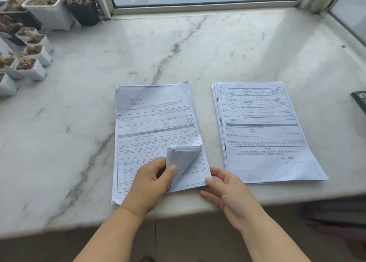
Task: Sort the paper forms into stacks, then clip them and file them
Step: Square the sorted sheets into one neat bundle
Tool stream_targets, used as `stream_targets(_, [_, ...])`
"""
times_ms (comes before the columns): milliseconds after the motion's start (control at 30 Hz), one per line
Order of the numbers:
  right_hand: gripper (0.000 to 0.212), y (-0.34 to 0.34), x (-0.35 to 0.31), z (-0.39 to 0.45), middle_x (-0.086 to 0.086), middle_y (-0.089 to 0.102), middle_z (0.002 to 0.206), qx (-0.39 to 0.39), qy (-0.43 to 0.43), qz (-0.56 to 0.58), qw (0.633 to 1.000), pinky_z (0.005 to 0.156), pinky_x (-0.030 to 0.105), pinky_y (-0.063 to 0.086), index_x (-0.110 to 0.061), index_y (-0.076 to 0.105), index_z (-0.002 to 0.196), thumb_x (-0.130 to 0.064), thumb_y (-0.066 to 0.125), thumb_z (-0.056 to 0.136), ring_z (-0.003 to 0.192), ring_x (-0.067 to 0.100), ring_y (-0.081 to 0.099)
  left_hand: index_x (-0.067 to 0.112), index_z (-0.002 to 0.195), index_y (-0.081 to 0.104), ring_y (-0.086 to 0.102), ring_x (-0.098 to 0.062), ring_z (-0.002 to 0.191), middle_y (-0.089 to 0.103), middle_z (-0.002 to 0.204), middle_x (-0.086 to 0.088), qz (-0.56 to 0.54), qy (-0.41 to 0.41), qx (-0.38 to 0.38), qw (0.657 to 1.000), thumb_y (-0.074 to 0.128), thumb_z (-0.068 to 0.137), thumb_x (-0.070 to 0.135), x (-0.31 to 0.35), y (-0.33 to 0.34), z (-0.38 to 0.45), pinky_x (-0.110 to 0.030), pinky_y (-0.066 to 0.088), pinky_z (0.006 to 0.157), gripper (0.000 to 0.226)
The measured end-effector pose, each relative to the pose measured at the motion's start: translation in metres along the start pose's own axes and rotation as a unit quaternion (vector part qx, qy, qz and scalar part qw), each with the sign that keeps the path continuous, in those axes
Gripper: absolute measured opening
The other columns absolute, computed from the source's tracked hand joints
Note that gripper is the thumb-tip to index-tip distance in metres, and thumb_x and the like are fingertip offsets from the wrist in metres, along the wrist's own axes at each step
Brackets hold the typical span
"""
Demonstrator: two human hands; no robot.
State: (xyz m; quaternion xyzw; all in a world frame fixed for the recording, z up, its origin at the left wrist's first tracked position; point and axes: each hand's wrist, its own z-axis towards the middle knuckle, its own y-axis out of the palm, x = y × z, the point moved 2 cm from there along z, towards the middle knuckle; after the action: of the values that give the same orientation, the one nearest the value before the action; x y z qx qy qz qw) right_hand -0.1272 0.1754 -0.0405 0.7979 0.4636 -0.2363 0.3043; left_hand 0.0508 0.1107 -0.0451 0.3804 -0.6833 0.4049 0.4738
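Observation:
Two stacks of printed paper forms lie on the marble sill. The left stack (150, 127) lies with its print upside down to me. My left hand (152, 180) curls up the near right corner of several of its top sheets (182, 156), thumb and fingers pinching them. My right hand (225, 188) rests at that stack's near right corner, its thumb pressing on the lower sheet's edge. The right stack (263, 131) lies flat and squared, print facing me, untouched.
Small potted succulents (29, 49) crowd the far left of the marble sill (178, 49). A window frame (198, 8) runs along the back. A dark object (360, 101) sits at the right edge. The sill's near edge drops to the floor below my arms.

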Motion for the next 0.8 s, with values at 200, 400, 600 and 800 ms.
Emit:
stream_targets(200, [0.021, 0.002, -0.001, 0.000, -0.003, 0.075, 0.081, 0.015, -0.001, -0.015, 1.000, 0.069, 0.024, 0.058, -0.011, 0.061, 0.107, 0.003, 0.051, 0.095, 0.080, 0.012, 0.067, 0.019, 0.099, 0.070, 0.064, -0.013, 0.089, 0.072, 0.096, -0.004, -0.084, -0.055, 0.059, 0.993, 0.056, 0.078, 0.032, 0.002, -0.003, 0.000, -0.032, 0.050, 0.081, 0.028])
stream_targets(400, [0.018, 0.004, -0.003, -0.002, 0.007, 0.073, 0.098, 0.018, 0.020, 0.024, 0.999, 0.076, 0.031, 0.057, -0.008, 0.061, 0.109, -0.019, 0.052, 0.098, 0.086, 0.022, 0.068, 0.018, 0.085, 0.075, 0.064, -0.008, 0.092, 0.072, 0.098, 0.003, -0.056, -0.033, -0.023, 0.998, 0.064, 0.067, 0.051, 0.007, -0.002, -0.004, -0.019, 0.047, 0.082, 0.039])
stream_targets(600, [0.040, 0.011, -0.005, -0.004, 0.009, 0.075, 0.104, 0.008, -0.004, -0.029, 1.000, 0.088, 0.036, 0.053, -0.010, 0.062, 0.114, -0.032, 0.069, 0.082, 0.099, 0.022, 0.070, 0.027, 0.079, 0.078, 0.059, 0.003, 0.107, 0.066, 0.110, 0.021, 0.026, -0.007, -0.037, 0.999, 0.061, 0.074, 0.044, 0.009, -0.002, -0.004, -0.011, 0.044, 0.086, 0.025])
stream_targets(800, [0.034, 0.022, -0.006, 0.003, -0.002, 0.077, 0.087, 0.095, -0.066, -0.192, 0.974, 0.070, 0.026, 0.053, -0.018, 0.063, 0.105, 0.008, 0.058, 0.083, 0.083, 0.015, 0.072, 0.031, 0.083, 0.074, 0.061, -0.004, 0.105, 0.066, 0.108, 0.018, 0.025, -0.012, -0.035, 0.999, 0.057, 0.075, 0.015, 0.012, -0.001, -0.007, -0.012, 0.045, 0.086, 0.025])
